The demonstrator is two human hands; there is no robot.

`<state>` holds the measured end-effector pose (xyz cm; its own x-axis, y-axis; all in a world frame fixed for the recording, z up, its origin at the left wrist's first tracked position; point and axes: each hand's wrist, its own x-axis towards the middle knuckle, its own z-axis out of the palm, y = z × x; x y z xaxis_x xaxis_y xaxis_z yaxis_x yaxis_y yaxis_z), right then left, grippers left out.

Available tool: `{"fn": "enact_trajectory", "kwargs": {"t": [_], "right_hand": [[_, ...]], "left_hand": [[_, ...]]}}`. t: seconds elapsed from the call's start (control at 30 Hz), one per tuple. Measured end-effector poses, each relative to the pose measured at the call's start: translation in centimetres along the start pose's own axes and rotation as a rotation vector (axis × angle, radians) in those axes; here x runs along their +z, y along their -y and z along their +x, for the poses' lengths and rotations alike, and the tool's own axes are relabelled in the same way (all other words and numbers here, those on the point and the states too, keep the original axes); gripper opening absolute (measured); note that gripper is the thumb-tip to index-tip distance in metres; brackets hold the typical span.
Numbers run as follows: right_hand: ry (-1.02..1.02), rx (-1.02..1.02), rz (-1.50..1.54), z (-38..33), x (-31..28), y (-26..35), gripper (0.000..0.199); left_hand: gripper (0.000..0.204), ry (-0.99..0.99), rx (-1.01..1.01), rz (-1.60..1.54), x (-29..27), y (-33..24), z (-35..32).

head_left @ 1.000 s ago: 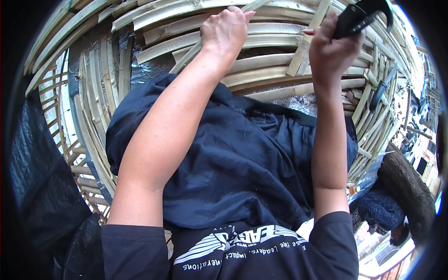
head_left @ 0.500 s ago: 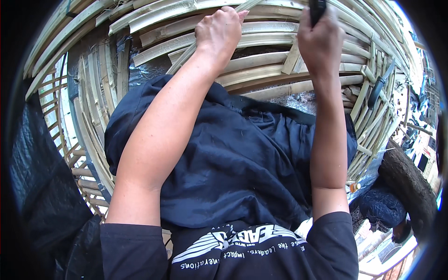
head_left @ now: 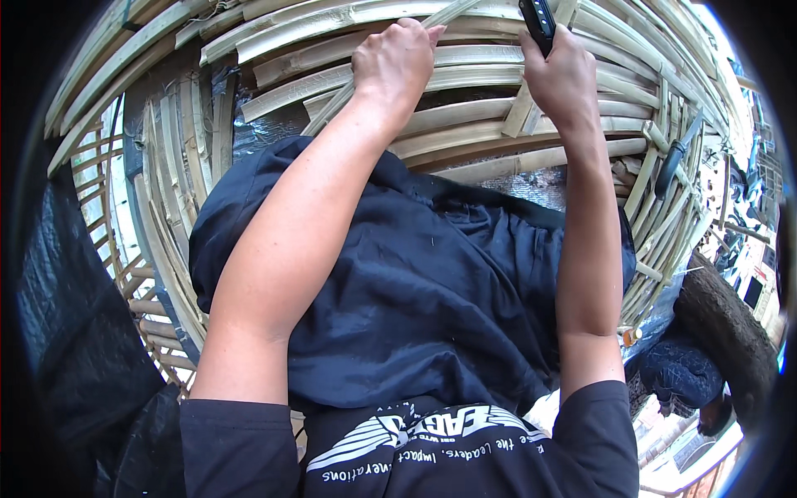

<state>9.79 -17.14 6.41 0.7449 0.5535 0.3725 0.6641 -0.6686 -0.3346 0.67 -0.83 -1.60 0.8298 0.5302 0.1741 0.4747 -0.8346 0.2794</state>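
My left hand (head_left: 395, 68) is closed round a thin bamboo strip (head_left: 452, 12), which runs from the top edge down under my wrist to the lower left. To its right, my right hand (head_left: 564, 83) grips a black riveted handle (head_left: 540, 23) that looks like a knife's; any blade lies outside the picture. Split bamboo slats (head_left: 473, 109) lie in rows beneath both hands. Just below the right hand, a short flat bamboo piece (head_left: 519, 112) crosses the slats at a slant.
Another knife (head_left: 671, 166) with a black handle rests on bamboo strips at the right. Farther right are a thick log (head_left: 730, 311) and a dark cloth bundle (head_left: 681, 371). Black plastic sheeting (head_left: 75, 332) hangs at the left. Dark fabric (head_left: 415, 290) covers my lap.
My right hand has drawn slightly down and left with the black handle, and it now shows sharply instead of blurred. The left hand keeps its hold on the strip almost unmoved.
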Motion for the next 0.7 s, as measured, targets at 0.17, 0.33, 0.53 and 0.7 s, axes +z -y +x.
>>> {"fn": "enact_trajectory", "kwargs": {"t": [0.17,0.33,0.53,0.7], "right_hand": [[-0.373,-0.054,0.066,-0.3,-0.3,0.3,0.031],[-0.425,0.025,0.339,-1.4,-1.2,1.9,0.031],[-0.158,-0.160,-0.086,0.1,2.1,-1.0,0.032],[-0.082,-0.052,-0.165,-1.2,2.5,-1.5,0.027]], "left_hand": [[0.054,-0.017,0.001,-0.002,-0.1,0.1,-0.2],[0.054,-0.018,-0.008,0.007,0.1,-0.1,-0.5],[0.054,0.010,-0.009,0.004,0.0,-0.5,-0.4],[0.054,0.035,-0.028,-0.016,0.5,-0.3,-0.6]]}}
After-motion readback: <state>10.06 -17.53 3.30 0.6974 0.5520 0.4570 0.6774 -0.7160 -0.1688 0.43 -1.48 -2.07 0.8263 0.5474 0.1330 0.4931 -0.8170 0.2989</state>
